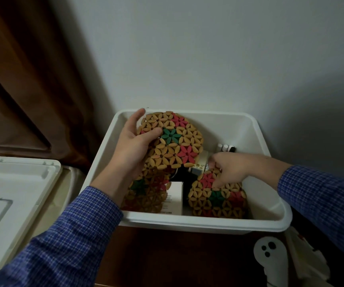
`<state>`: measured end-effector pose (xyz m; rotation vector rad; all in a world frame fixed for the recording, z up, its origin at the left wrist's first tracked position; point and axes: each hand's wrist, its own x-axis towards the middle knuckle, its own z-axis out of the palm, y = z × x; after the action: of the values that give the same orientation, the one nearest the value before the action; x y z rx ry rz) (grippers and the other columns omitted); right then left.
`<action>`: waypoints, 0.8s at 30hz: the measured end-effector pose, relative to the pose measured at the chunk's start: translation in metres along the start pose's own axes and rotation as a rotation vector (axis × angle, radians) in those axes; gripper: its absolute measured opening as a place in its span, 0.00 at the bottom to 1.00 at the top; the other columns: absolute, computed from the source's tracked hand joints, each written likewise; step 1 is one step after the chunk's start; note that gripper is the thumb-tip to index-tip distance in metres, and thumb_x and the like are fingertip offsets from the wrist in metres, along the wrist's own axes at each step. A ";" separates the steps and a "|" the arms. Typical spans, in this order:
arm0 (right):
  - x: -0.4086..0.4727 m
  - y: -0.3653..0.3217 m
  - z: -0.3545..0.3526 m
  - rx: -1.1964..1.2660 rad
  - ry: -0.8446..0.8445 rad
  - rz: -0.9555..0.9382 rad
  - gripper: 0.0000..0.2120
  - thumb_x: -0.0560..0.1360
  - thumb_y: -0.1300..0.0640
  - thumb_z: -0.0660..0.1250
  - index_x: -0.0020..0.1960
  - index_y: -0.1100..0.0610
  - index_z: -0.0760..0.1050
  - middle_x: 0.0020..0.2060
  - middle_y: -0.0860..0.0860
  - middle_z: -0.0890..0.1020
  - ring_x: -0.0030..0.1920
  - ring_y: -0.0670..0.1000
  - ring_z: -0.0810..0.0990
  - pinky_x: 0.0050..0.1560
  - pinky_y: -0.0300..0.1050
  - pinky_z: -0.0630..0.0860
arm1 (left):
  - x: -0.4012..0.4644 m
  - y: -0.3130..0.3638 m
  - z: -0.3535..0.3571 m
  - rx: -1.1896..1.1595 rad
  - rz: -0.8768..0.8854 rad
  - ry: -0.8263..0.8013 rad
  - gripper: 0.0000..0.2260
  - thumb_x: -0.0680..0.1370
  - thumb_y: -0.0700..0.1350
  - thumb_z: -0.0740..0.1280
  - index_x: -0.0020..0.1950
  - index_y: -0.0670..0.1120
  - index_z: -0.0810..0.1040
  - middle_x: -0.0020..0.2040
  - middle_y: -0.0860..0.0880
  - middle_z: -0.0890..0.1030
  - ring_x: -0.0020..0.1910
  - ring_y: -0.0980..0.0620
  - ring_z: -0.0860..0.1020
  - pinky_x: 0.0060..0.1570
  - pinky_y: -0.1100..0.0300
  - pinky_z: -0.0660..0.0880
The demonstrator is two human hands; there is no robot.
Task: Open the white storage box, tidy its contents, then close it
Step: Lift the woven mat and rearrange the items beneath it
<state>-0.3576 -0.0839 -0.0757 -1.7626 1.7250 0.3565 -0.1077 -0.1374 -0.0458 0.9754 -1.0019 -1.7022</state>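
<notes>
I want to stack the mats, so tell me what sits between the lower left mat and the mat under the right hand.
In the head view, an upright white carton stands between the lower left mat and the right mat, with a dark gap beside it.

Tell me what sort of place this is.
Probably a room in a home: a brown curtain beside a plain wall, and a white storage box of woven mats and household oddments.

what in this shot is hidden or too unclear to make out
- Head view: the floor of the white storage box is mostly covered by the flower-pattern mats and both hands.
- The right hand covers its fingertips, so its grip is unclear.
- Print on the small white carton is too small to read.
- The lid is cut off by the left edge.
</notes>
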 end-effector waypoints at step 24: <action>-0.087 0.014 -0.063 1.096 0.285 -0.555 0.18 0.75 0.46 0.71 0.56 0.59 0.81 0.52 0.64 0.85 0.52 0.64 0.85 0.46 0.51 0.83 | -0.001 -0.009 0.006 0.286 0.129 -0.063 0.11 0.81 0.39 0.65 0.50 0.50 0.87 0.57 0.49 0.85 0.57 0.48 0.83 0.52 0.53 0.82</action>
<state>-0.3954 -0.0520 0.0214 -1.3413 1.1078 -0.9445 -0.1154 -0.1331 -0.0517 1.0184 -1.3479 -1.5178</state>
